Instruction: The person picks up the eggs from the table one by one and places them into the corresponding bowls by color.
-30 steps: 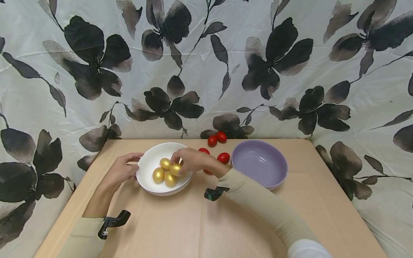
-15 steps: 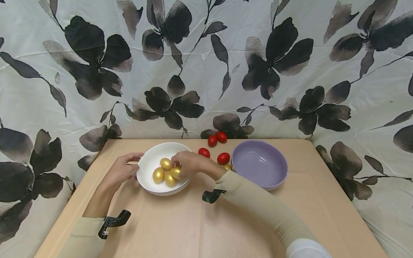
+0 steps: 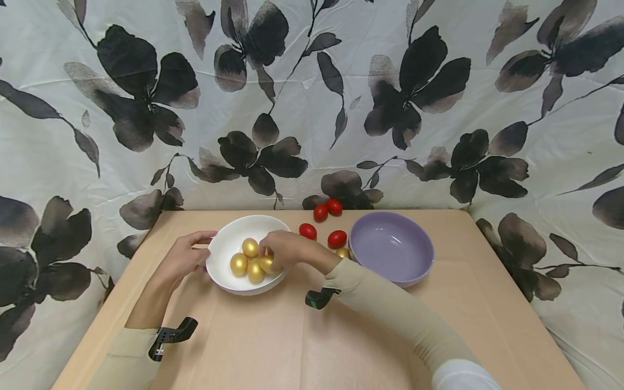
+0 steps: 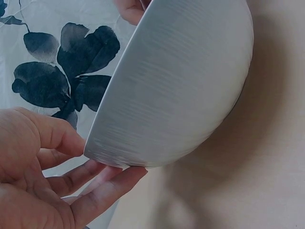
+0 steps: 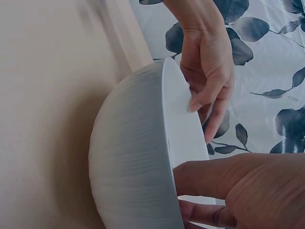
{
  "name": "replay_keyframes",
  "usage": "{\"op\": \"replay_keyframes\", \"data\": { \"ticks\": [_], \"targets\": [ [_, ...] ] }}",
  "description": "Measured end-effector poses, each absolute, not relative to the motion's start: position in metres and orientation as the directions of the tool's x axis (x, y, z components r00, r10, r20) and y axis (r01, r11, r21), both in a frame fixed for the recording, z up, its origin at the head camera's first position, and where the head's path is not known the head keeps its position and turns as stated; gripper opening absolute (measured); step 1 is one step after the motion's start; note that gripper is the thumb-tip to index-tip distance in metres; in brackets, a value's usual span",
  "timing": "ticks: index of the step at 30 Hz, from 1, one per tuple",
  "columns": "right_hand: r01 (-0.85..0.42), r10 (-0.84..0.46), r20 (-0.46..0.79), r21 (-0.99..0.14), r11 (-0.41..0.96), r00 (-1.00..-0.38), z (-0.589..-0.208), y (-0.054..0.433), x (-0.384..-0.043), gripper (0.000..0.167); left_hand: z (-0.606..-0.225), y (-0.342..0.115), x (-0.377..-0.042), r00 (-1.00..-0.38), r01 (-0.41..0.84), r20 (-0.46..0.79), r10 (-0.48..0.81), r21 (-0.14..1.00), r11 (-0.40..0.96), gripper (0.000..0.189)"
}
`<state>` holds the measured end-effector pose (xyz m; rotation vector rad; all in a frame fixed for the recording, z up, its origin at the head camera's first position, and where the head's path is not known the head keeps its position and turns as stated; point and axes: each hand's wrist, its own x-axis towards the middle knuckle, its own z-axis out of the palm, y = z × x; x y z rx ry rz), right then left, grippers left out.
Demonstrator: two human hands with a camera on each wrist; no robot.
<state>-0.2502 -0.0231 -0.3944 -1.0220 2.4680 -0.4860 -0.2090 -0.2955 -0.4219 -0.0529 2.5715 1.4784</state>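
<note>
In the head view, a white bowl point(image 3: 223, 238) stands on the table's left side with several glossy golden eggs point(image 3: 239, 264) in it. My left hand point(image 3: 182, 257) grips the bowl's left edge. The left wrist view shows the thumb at the rim and the fingers against the outer wall below. My right hand point(image 3: 287, 249) reaches over the right rim, its fingers curled at the rightmost golden egg point(image 3: 266, 264) and partly covering it. In the right wrist view the bowl's wall hides the right fingertips.
A purple bowl point(image 3: 392, 246) stands to the right. Several red eggs point(image 3: 337, 239) lie between the bowls and toward the back edge. Another golden egg point(image 3: 343, 253) shows beside the purple bowl, partly behind my right forearm. A floral cloth point(image 3: 312, 108) hangs behind the table.
My right hand has shifted slightly right and lowered the golden egg at its fingertips among the others. A red egg below its wrist is now hidden. My left hand keeps its place.
</note>
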Motion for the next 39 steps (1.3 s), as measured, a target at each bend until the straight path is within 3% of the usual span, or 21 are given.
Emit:
{"op": "replay_keyframes", "data": {
  "ticks": [15,25,33,39],
  "targets": [
    [-0.528,-0.757,-0.195,-0.609,0.592,-0.624,-0.370,0.007,-0.250,0.037,-0.423,-0.296,-0.209,-0.981,-0.128,-0.184,0.059,0.848,0.514,0.057],
    [-0.491,-0.713,-0.156,-0.625,0.607,-0.683,-0.364,0.044,-0.249,0.033,-0.423,-0.297,-0.208,-0.982,-0.128,-0.181,0.057,0.852,0.507,0.057],
    [-0.382,-0.645,-0.235,-0.642,0.665,-0.727,-0.372,0.071,-0.251,0.033,-0.421,-0.296,-0.205,-0.982,-0.132,-0.181,0.051,0.859,0.494,0.056],
    [-0.396,-0.672,-0.272,-0.635,0.663,-0.689,-0.379,0.089,-0.258,0.035,-0.423,-0.297,-0.203,-0.983,-0.131,-0.179,0.052,0.862,0.490,0.056]
  ]
}}
